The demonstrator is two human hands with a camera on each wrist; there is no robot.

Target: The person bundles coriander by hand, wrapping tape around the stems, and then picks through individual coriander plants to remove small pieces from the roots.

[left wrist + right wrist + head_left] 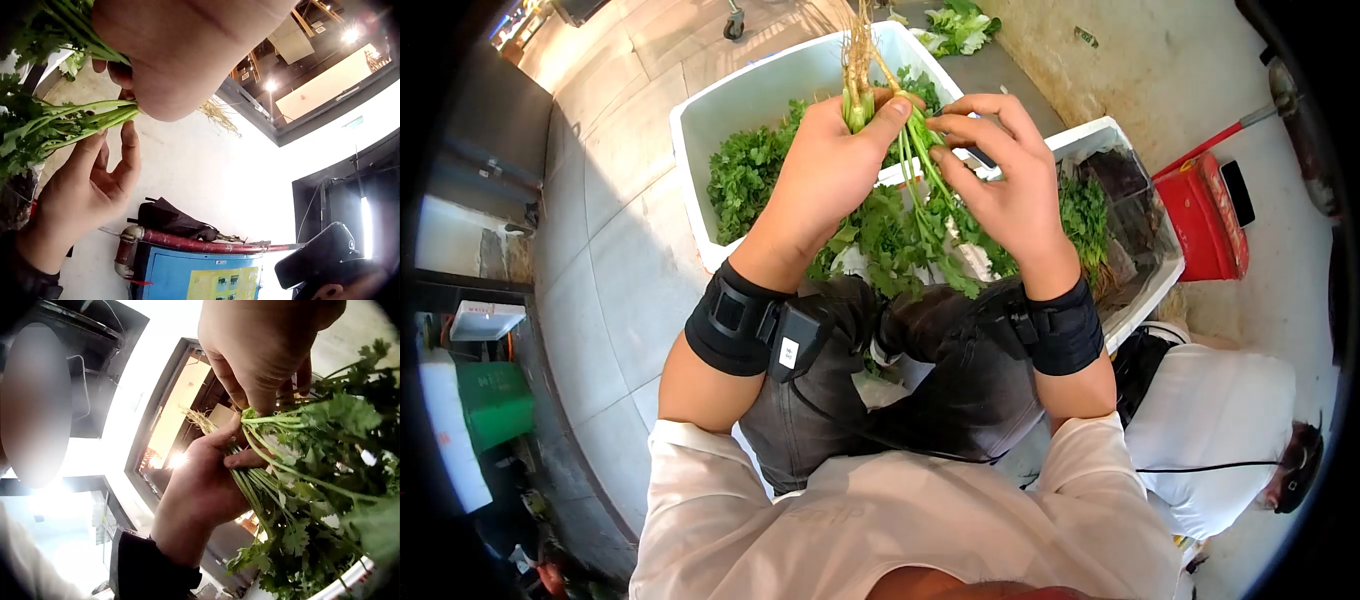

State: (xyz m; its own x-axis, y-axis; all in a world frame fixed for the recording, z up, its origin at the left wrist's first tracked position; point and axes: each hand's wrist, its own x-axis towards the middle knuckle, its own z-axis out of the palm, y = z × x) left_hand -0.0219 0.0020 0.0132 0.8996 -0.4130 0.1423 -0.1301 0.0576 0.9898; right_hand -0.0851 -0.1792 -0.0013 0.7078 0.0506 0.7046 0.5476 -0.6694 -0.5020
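My left hand (837, 155) grips a bunch of coriander (857, 105) near its base, with the stringy pale roots (858, 55) sticking up past the fingers. Its thumb lies over a separate green stalk (912, 145), whose leaves droop toward my lap. On that stalk's stems, just below the left thumb, my right hand (1012, 175) pinches with thumb and fingertips. In the right wrist view the leaves (306, 506) of the held coriander spread below both hands. The left wrist view shows the right thumb and forefinger at the stems (106, 119).
A white tub (690, 150) with leafy greens (745, 165) stands in front. To the right is another white box (1165, 235) holding more rooted greens (1085, 215). Beyond it are a red dustpan (1205, 225) and the wall. Another person in white (1220, 430) is at the right.
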